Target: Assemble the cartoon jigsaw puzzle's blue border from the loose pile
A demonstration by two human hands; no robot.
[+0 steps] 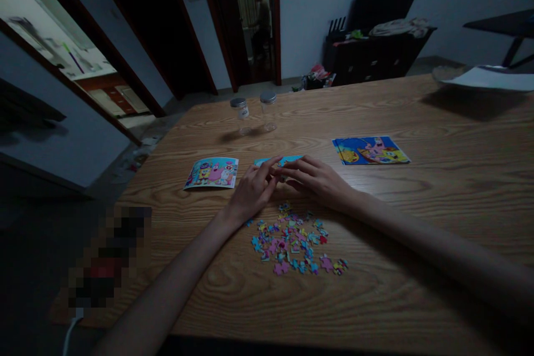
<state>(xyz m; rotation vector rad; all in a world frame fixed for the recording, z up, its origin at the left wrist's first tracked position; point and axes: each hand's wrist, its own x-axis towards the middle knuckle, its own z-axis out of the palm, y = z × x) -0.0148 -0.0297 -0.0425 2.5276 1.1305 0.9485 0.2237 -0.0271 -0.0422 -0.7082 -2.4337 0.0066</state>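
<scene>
My left hand [256, 188] and my right hand [319, 179] meet fingertip to fingertip near the middle of the table. Beneath and behind the fingers lies a blue cartoon picture [292, 160], mostly covered by them; whether it is a card or joined pieces I cannot tell. Both hands look closed at the fingertips, and whatever is between them is too small and dark to name. Toward me from the hands spreads a loose heap of small jigsaw puzzle pieces [295, 242] in pink, blue and yellow.
A cartoon card [214, 173] lies left of my hands, and a blue picture card [372, 151] lies to the right. Two clear jars with grey lids, a left jar [241, 117] and a right jar [269, 111], stand behind. A person [261, 19] sits beyond the doorway.
</scene>
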